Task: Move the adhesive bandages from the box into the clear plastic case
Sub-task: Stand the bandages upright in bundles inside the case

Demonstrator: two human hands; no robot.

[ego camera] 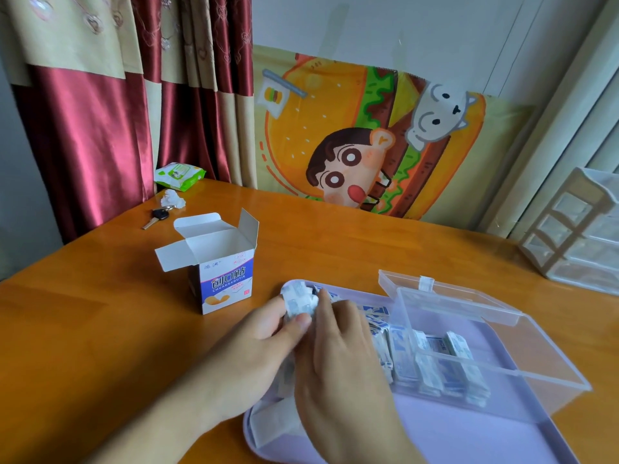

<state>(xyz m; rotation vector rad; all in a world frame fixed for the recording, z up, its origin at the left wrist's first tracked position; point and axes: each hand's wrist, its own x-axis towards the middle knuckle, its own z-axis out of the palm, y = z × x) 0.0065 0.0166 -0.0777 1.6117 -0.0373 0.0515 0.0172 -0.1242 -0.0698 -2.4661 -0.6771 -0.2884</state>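
At the far left of the orange wooden tabletop (100, 313), near the red and cream curtain (83, 128), lie a green pack of wipes (179, 174), a crumpled white tissue (172, 199) and a key (155, 218) with a black head. Nearer the middle stands the bandage box (222, 272), white and blue, upright, with all its top flaps folded open. It sits just beside the left edge of a pale purple tray (469, 440).

The left hand (258, 349) comes in from the lower left, its thumb and fingers curled round a small stack of bandages (299, 301) held above the tray's far left corner. The right hand (341, 356) is close against it, fingers lightly bent and their tips touching the same stack; whether it actually pinches the stack cannot be told.

To the right, on the tray, rests the clear plastic case (502, 380) with its lid (445, 298) swung open at the back. Many wrapped bandages already stand in rows inside it, filling its left part. More loose ones lie on the tray under the hands. At the far right edge stands a small drawer unit (576, 229), and a cartoon cloth (368, 139) hangs on the wall behind
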